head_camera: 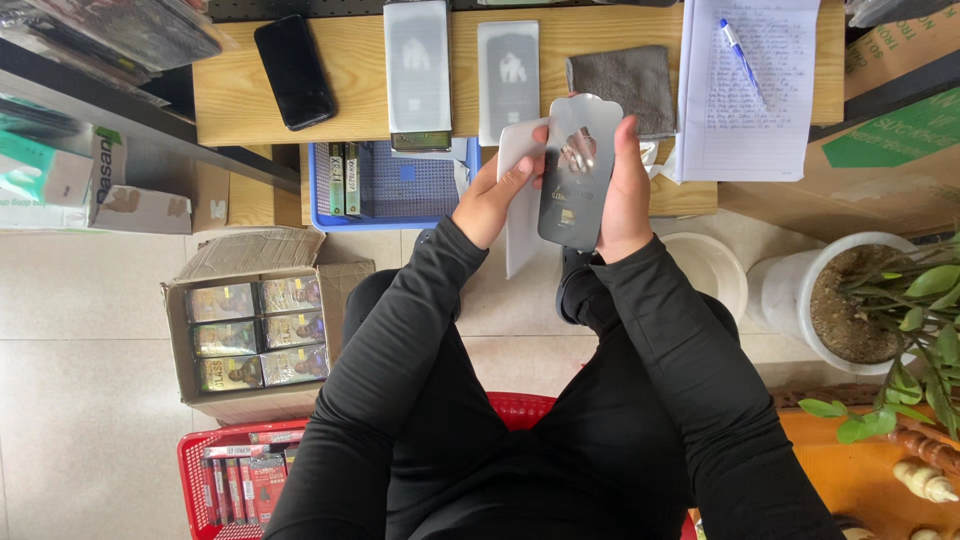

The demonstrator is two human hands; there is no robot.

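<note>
Seen from above, a seated person in black sleeves holds a flat grey screen-protector packet (578,175) up in front of a wooden table (240,95), which serves as the landmark here. The right hand (628,195) grips the packet's right edge, fingers curled behind it and the thumb lying along the front. The left hand (495,195) pinches a white sheet or sleeve (520,210) that sits just behind and to the left of the packet, its thumb tip touching the packet's upper left edge. Whether the white sheet is going in or coming out cannot be told, but the two pieces overlap and are only partly apart, so the handling of this packet looks to be midway. On the table, beyond the hands, lie two more flat packets side by side (418,70) (508,80), judged to be waiting or already handled; which of the two is not visible. Left of them on the table lies a black phone (293,70), screen dark. Right of them lies a folded grey cloth (622,85), and further right a handwritten sheet of paper (745,85) with a blue pen (740,50) resting on it. Tucked under the table's near edge is a blue basket (385,190). On the floor to the left of the table stands an open cardboard box (255,335) filled with small boxed goods, and nearer the person a red basket (235,480).
</note>
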